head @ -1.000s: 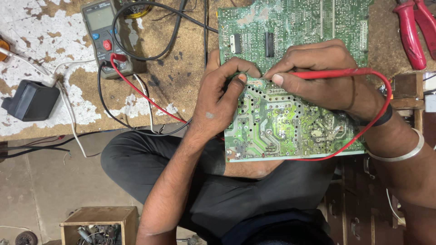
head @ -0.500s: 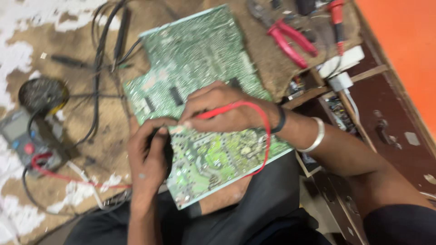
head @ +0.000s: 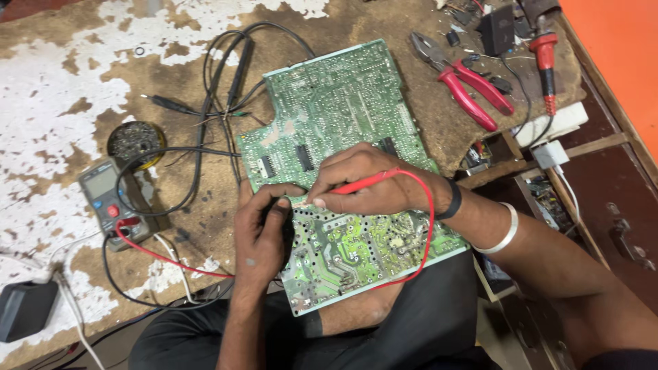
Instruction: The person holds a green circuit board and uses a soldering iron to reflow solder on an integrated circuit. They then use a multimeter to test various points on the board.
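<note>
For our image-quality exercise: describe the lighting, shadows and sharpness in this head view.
Head view: even, soft light, no glare on the circuit board; faint shadow under the right hand holding the red probe; left hand, multimeter and pliers sharp; slight wide-angle bending at the edges.

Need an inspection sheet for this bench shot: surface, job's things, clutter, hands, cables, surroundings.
Surface: worn brown bench with patchy white paint.
Job's things: green circuit board lying solder side up, partly on the person's lap; red probe tip on the board; grey multimeter to the left.
Clutter: red pliers, red-handled tool, round tin, black adapter.
Hands: left hand on the board with a dark probe; right hand holding the red probe.
Cables: red lead looping over the board; black leads tangled.
Surroundings: orange floor, dark wooden drawers.
</note>
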